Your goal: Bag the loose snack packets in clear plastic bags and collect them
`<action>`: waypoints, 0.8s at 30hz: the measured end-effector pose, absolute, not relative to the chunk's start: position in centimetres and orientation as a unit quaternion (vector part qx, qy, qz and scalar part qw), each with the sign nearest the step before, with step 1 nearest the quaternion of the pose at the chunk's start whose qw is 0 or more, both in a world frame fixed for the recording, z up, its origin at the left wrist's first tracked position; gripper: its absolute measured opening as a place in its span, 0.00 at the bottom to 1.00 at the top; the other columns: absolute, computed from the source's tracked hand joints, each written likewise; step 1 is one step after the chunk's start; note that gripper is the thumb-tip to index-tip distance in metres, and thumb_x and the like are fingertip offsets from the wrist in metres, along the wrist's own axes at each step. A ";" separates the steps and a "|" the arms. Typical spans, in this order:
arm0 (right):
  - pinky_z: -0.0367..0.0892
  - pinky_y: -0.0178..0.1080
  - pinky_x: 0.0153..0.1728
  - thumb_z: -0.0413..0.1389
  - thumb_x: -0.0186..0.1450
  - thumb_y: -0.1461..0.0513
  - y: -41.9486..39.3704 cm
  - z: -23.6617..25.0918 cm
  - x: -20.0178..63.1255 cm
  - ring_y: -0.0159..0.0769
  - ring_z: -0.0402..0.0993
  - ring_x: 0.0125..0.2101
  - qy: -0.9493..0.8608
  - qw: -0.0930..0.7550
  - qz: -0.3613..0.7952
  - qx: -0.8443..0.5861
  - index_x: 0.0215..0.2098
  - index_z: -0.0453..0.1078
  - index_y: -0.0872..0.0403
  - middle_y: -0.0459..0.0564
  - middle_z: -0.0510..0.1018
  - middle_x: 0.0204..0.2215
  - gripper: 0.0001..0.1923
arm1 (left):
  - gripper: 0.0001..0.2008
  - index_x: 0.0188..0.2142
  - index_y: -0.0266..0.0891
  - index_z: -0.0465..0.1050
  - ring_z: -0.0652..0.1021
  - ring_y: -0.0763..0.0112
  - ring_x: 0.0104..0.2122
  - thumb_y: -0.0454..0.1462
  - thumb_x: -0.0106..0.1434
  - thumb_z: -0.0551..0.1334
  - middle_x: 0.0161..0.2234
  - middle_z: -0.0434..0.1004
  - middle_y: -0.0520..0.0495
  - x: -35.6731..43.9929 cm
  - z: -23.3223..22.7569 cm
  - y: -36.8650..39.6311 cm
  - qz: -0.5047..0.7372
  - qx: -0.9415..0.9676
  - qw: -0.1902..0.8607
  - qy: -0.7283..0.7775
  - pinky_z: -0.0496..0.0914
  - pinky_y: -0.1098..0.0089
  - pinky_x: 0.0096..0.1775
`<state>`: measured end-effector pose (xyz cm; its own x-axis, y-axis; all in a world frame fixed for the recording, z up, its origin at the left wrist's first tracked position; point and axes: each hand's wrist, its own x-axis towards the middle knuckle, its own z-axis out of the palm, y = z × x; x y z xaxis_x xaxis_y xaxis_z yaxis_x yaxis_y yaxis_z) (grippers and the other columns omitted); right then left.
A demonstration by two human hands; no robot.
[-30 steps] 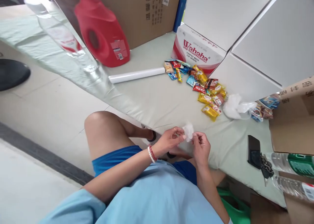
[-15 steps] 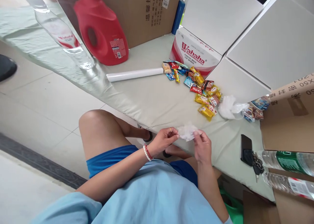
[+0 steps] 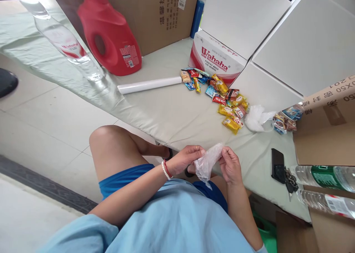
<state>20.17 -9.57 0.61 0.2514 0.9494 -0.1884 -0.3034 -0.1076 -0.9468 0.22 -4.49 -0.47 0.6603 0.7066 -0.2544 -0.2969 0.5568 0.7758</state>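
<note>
A crumpled clear plastic bag (image 3: 208, 163) hangs between my two hands over the table's near edge. My left hand (image 3: 187, 157) pinches its left side, and my right hand (image 3: 230, 165) pinches its upper right corner. The lower part of the bag dangles loose above my lap. On the table beyond lie several small wrapped snacks (image 3: 231, 124) in yellow, red, blue and brown packets. Another crumpled whitish plastic bag (image 3: 256, 118) rests right of them, beside a second small group of snack packets (image 3: 280, 122).
A white roll (image 3: 149, 85) lies left of the snacks. Behind stand a red detergent jug (image 3: 111, 34), a water bottle (image 3: 66, 46) and a Wahaha carton (image 3: 216, 58). To the right are a black phone (image 3: 277, 165), keys (image 3: 290, 179) and two lying bottles (image 3: 323, 177).
The bag was bunched up between my fingers; now it is spread longer and hangs down. My right hand has shifted slightly to the right. The snacks have not been moved.
</note>
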 end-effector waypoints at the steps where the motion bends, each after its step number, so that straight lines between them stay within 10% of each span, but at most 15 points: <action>1: 0.65 0.35 0.34 0.68 0.62 0.50 -9.7 0.5 20.2 0.31 0.65 0.29 -0.322 0.587 0.519 -0.531 0.30 0.74 0.52 0.43 0.71 0.27 0.15 | 0.29 0.34 0.34 0.76 0.71 0.73 0.27 0.60 0.57 0.69 0.28 0.74 0.49 0.2 -0.4 -4.7 0.306 0.367 0.830 0.287 0.64 0.71 0.31; 13: 0.71 0.41 0.45 0.63 0.63 0.42 -10.1 0.2 19.9 0.40 0.72 0.46 -0.373 0.589 0.402 -0.593 0.52 0.72 0.50 0.54 0.77 0.48 0.27 | 0.10 0.30 0.39 0.74 0.71 0.71 0.30 0.43 0.61 0.67 0.28 0.74 0.51 1.0 -0.6 -5.6 0.406 0.580 0.552 0.440 0.65 0.71 0.33; 19: 0.68 0.35 0.37 0.70 0.59 0.51 -9.9 0.2 19.1 0.31 0.69 0.30 -0.327 0.532 0.539 -0.564 0.34 0.75 0.52 0.43 0.74 0.28 0.16 | 0.17 0.29 0.39 0.72 0.67 0.74 0.26 0.50 0.65 0.65 0.25 0.69 0.53 1.5 -0.8 -5.8 0.430 0.569 0.564 0.416 0.62 0.71 0.31; 24: 0.71 0.35 0.38 0.70 0.60 0.53 -10.0 0.8 20.6 0.31 0.71 0.34 -0.233 0.587 0.577 -0.518 0.34 0.72 0.51 0.44 0.76 0.34 0.15 | 0.25 0.32 0.41 0.68 0.63 0.76 0.21 0.60 0.65 0.62 0.22 0.62 0.57 0.6 -1.6 -4.3 0.451 0.422 0.624 0.479 0.60 0.72 0.25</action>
